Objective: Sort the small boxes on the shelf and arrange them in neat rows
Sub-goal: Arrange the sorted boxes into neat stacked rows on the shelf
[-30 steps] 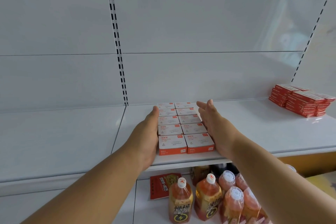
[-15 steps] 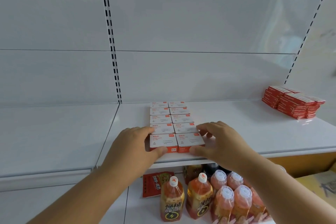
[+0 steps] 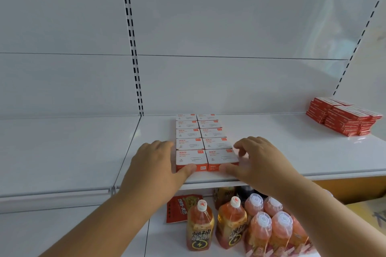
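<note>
Left hand point(image 3: 155, 161) and right hand point(image 3: 262, 159) are clasping the front pair of the small boxes point(image 3: 201, 142), thumbs against front faces, probably squaring the two-column block sitting mid-shelf point(image 3: 292, 156) near its front edge.

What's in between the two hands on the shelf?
In the head view, the front two white-and-orange boxes lie between the left hand and right hand.

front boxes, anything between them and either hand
Nothing visible. The left hand touches the front left box, thumb on its front face; the right hand touches the front right box the same way.
</note>
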Motion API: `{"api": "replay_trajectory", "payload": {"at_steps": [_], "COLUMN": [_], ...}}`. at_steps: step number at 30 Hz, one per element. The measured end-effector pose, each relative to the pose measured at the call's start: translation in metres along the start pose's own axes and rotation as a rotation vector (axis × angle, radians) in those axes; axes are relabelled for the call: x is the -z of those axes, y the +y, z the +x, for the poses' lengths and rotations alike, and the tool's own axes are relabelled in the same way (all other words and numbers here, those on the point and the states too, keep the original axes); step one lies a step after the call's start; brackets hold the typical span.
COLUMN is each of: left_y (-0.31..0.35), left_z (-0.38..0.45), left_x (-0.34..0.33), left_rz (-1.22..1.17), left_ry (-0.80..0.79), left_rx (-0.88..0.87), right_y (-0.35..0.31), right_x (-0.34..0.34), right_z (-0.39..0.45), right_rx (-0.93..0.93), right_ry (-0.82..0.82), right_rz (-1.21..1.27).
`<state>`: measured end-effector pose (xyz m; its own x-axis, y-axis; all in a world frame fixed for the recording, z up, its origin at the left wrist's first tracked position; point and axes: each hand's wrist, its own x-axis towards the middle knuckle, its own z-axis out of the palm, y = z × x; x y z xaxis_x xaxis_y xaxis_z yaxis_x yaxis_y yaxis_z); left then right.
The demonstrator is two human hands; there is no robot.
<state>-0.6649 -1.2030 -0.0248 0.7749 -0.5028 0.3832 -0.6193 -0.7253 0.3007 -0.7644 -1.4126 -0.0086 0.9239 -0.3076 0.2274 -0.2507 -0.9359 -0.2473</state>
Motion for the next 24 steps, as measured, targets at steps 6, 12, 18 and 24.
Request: {"api": "replay_trajectory", "payload": {"at_steps": [6, 12, 18, 24], "left_y": [0.0027, 0.0030, 0.0020, 0.0047], "left_z": [0.0013, 0.0010, 0.0010, 0.0022], "left_x": [-0.0001, 0.0011, -0.0013, 0.0029], "left_rz": [0.187, 0.192, 0.207, 0.210], "left_ry": [-0.035, -0.049, -0.046, -0.090], "left_rx": [-0.033, -0.044, -0.058, -0.042], "right_y": [0.0039, 0.0046, 0.0005, -0.0033], "right_x": [-0.0005, -0.0019, -0.0053, -0.0028], "right_z": [0.0045, 0.0060, 0.0047, 0.0012], "right_rx": [0.063, 0.053, 0.081, 0.081], "right_ry": [-0.058, -0.041, -0.038, -0.042], "right_rz": [-0.063, -0.058, -0.073, -0.076]}}
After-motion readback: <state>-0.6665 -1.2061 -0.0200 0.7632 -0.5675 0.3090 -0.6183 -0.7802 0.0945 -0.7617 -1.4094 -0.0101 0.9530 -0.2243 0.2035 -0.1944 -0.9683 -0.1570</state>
